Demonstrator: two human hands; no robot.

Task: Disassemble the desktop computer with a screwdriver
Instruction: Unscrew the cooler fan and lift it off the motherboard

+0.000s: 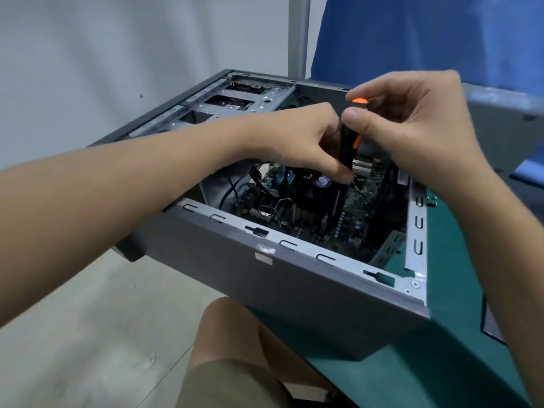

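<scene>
From the head view, much of what you are working on is covered. The screwdriver [347, 151] stands nearly upright in the middle of the picture. Its shaft runs down toward 6 o'clock into the dark parts of the open desktop computer [294, 278], where the tip is lost. You cannot tell which screw it meets, if any. Your left hand [303, 139] hides the middle of the interior. Your right forearm crosses the case's right wall and part of the green counter [459, 334] at 4 o'clock. The motherboard [353, 225] shows only in patches below your hands, its small parts too fine to name. Cables at 9 o'clock of the board are a blurred tangle.

Your left hand comes in from 9 o'clock with the wrist level. Its fingers are curled round the lower black handle and the thumb is pressed low on the grip. Your right hand [412, 122] comes in from 4 o'clock, arched above. Its thumb and forefinger pinch the handle's top, the forefinger over the orange cap, and the other fingers are loosely bent behind.

The computer lies on its side on the counter, its open face up. The metal drive bays [235, 101] are at 11 o'clock. Its left end juts past the counter's edge above the floor [88, 334]. Your knee [229, 328] shows at 6 o'clock, and a blue cloth [426, 36] hangs at 1 o'clock.
</scene>
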